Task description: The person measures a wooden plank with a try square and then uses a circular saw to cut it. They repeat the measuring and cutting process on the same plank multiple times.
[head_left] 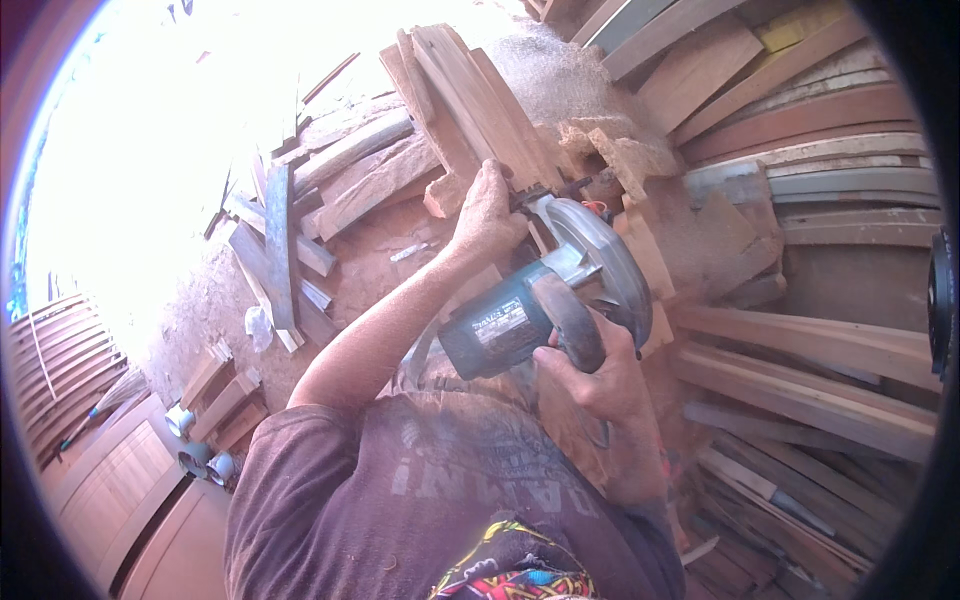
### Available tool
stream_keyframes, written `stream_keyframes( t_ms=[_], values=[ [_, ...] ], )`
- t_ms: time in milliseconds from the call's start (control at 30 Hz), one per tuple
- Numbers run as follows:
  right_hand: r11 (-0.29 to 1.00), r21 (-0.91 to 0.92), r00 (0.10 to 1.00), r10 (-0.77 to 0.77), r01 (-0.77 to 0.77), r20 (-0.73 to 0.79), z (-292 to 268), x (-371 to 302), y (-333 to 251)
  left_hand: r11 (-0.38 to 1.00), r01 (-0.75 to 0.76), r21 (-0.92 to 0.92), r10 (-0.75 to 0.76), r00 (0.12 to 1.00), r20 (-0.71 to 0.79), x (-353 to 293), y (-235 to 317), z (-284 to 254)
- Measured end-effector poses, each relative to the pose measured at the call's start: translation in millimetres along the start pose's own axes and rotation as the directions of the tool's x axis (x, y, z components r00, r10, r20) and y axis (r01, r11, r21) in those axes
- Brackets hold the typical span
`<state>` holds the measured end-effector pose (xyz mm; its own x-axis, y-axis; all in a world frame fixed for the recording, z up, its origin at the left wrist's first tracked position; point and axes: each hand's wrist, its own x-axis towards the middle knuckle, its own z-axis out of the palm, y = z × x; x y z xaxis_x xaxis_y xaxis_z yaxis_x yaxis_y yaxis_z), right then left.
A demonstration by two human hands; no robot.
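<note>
Teal saw (497, 322), right hand (605, 372) with fingers clamped round the handle (568, 320), likely for control; left hand (488, 215) at the wood (478, 100), maybe steadying it (can't tell if those fingers grip).

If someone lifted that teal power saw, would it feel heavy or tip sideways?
The power saw is probably heavy for its size, given its chunky motor housing and broad metal-looking guard. It may tip toward the housing, which juts left of the guard. The hard-looking housing should stay stiff.
</note>
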<state>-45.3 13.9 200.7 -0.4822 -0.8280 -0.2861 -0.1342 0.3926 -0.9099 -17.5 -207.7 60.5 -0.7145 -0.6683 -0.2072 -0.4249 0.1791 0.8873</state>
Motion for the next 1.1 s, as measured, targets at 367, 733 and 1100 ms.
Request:
stream_keyframes(
  t_ms=[367, 733, 1100],
  values=[
    [0.997, 0.043, 0.998, 0.067, -0.067, 0.009, 4.6, 5.9, -3.5, 0.998, -0.012, 0.064, 0.012, 1.0, -0.008, 2.7, -5.0, -8.1],
    [1.0, 0.029, 0.999, -0.009, 0.007, 0.041, 17.7, 30.3, 8.8, 0.991, 0.049, 0.128, -0.042, 0.998, -0.055, 21.6, -29.2, -16.2],
    [1.0, -0.002, 0.998, -0.001, 0.002, 0.062, 21.0, 47.0, -0.2, 0.997, 0.052, 0.062, -0.049, 0.998, -0.042, 32.7, -28.8, -33.6]
  ],
)
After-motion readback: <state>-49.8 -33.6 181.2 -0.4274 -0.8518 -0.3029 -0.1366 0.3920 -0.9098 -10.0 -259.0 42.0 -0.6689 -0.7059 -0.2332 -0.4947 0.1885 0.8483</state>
